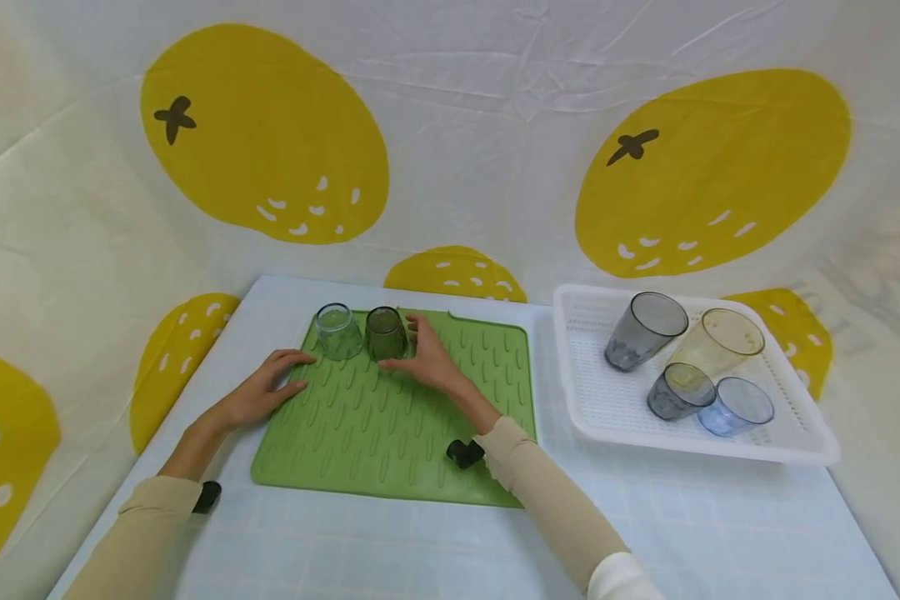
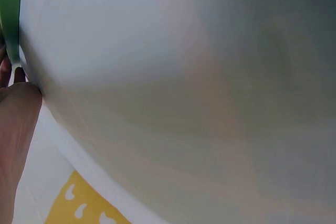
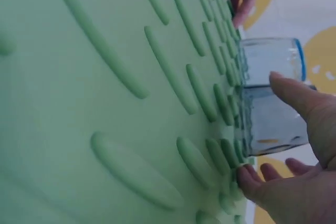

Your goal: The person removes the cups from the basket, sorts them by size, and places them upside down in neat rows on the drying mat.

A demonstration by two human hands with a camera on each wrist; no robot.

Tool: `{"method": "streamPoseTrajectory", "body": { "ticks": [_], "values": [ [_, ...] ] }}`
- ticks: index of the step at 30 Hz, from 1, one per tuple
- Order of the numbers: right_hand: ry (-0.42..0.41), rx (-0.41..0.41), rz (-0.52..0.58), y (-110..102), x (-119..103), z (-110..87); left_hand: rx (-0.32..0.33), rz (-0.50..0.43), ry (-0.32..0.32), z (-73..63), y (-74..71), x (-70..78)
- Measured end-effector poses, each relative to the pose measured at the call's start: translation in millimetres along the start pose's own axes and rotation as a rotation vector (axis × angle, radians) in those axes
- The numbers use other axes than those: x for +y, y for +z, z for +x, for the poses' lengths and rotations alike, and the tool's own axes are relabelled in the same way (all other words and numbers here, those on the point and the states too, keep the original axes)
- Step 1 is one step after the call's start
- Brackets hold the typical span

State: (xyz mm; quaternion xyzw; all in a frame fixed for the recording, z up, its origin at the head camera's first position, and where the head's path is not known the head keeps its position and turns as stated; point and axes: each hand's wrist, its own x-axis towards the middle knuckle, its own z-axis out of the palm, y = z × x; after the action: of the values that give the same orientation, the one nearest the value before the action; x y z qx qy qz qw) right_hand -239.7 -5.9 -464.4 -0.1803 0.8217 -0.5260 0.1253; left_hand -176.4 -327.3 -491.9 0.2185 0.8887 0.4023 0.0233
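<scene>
A pale bluish glass (image 1: 338, 333) and a dark grey-green glass (image 1: 386, 335) stand side by side at the back left of a green ridged mat (image 1: 390, 433). My right hand (image 1: 429, 360) reaches to the dark glass from the right, thumb in front of it and fingers spread at its side. In the right wrist view the thumb overlaps the glass, while a gap shows between the glass and the fingers (image 3: 251, 182). At the mat's left edge rests my left hand (image 1: 266, 390), fingers loosely extended and holding nothing.
A white perforated basket (image 1: 572, 400) stands right of the mat. Inside it several tumblers lean: a tall grey one (image 1: 637, 333), a yellowish one (image 1: 708, 354), a small grey one (image 1: 675, 398) and a blue one (image 1: 731, 410). A fruit-patterned sheet hangs behind the table.
</scene>
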Motion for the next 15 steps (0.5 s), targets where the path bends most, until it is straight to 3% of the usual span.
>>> {"method": "streamPoseTrajectory", "body": {
  "ticks": [15],
  "values": [
    [-0.039, -0.094, -0.062, -29.3, -12.1, -30.0, -0.019, -0.02, -0.026, 0.5, -0.7, 4.9]
  ]
}}
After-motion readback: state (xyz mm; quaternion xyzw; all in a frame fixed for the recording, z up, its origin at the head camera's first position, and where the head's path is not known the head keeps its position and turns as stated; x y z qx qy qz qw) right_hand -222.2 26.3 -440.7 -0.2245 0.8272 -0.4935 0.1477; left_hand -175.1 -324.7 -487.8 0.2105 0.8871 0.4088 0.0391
